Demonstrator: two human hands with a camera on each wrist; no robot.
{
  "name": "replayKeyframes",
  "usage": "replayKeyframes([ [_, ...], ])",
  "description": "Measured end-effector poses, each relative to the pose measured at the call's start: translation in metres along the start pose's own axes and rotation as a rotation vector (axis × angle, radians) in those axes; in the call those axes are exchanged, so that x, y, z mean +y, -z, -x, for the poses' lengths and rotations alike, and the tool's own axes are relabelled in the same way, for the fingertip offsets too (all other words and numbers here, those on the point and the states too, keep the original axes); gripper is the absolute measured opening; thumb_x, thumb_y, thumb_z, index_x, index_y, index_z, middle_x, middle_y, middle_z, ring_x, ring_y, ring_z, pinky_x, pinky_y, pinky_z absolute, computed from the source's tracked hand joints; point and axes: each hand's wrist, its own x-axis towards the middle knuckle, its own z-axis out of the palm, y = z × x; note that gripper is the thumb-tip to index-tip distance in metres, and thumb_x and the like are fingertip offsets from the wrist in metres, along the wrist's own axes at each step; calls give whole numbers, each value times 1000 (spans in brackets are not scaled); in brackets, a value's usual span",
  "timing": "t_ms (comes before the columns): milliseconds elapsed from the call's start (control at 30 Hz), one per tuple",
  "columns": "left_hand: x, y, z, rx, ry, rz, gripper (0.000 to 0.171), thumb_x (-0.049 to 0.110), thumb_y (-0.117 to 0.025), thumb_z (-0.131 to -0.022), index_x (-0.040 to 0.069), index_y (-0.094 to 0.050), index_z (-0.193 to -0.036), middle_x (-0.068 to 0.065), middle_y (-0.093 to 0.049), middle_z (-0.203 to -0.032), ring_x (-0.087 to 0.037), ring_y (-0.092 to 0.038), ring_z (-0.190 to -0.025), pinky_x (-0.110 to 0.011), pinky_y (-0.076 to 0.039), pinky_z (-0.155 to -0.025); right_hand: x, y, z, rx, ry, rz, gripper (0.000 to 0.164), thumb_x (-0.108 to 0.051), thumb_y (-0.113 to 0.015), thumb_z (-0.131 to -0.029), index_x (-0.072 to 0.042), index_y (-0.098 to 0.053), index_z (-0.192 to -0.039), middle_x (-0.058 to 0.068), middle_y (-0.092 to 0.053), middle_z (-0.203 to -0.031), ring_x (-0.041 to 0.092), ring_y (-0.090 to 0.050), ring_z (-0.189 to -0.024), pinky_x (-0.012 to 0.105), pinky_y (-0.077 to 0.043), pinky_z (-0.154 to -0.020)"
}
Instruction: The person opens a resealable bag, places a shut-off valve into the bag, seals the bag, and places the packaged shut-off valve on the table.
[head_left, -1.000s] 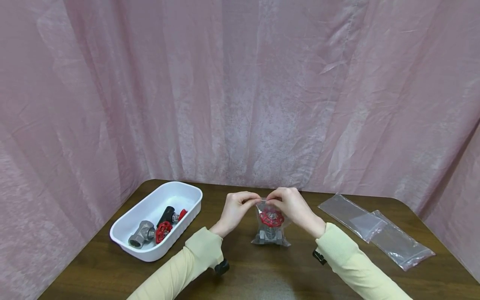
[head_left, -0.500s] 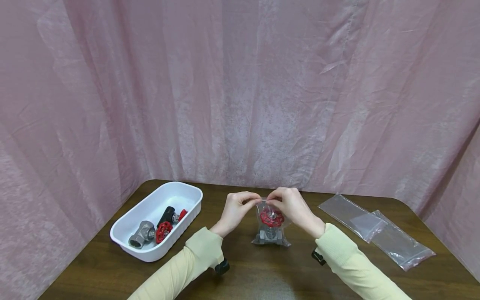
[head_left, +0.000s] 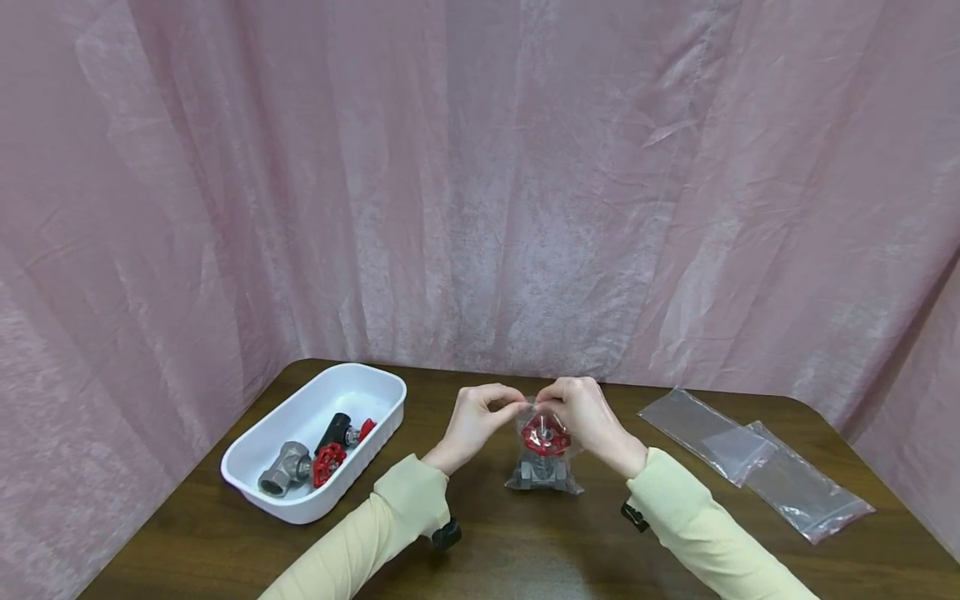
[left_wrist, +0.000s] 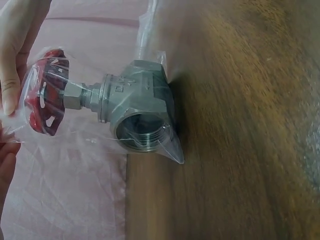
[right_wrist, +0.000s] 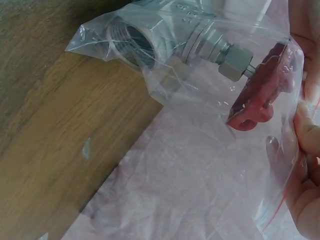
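Observation:
A grey metal gate valve with a red handwheel stands upright on the table inside a clear zip bag. My left hand pinches the bag's top edge from the left, thumb against fingers. From the right, my right hand pinches the same edge, its fingertips close to the left ones. A red zip line runs along the bag's mouth by the fingers in the right wrist view. Just below the hands sits the handwheel, while the threaded valve body fills the bag's bottom.
To the left, a white plastic tub holds a grey valve with a red handwheel and a black-bodied piece with a red handle. Two flat clear bags overlap on the right of the wooden table. Pink curtain hangs behind.
The left fingertips have shifted slightly right along the bag's top edge, closer to the right hand. The bag and valve show a slight shift right; both hands keep their pinch.

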Motion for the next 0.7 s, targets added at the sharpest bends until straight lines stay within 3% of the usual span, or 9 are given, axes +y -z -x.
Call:
replayKeyframes([
  [167,2,-2,-1,15,-43,-8,6,0,-70,-77,4,-70,-82,-4,-66,-80,-16,-61,-71,-25,-47,-58,0,2,2,-23,-39,-17,9,-2,-77,-67,-7,-69,-70,-1,-63,-68,9,-58,-60,22,-45,-53],
  [300,1,-3,-2,24,-34,-9,5,4,-70,-79,7,-71,-82,1,-66,-81,-9,-60,-71,-23,-47,-60,2,8,4,-87,-106,-90,7,-5,-74,-73,-6,-70,-79,0,-65,-77,10,-60,-67,25,-47,-58],
  [433,0,-3,-2,42,-16,-12,3,8,-70,-79,9,-71,-82,6,-66,-80,-6,-59,-70,-23,-47,-59,3,15,7,-134,-174,-125,15,-11,-72,-76,-5,-69,-90,3,-65,-87,13,-61,-76,30,-49,-64],
  [700,1,-4,-1,60,12,16,6,5,-70,-77,4,-71,-83,-1,-67,-79,-14,-60,-66,-27,-47,-57,8,20,10,-127,-209,-111,8,-10,-74,-75,-9,-68,-81,-4,-62,-79,9,-57,-69,31,-48,-61],
])
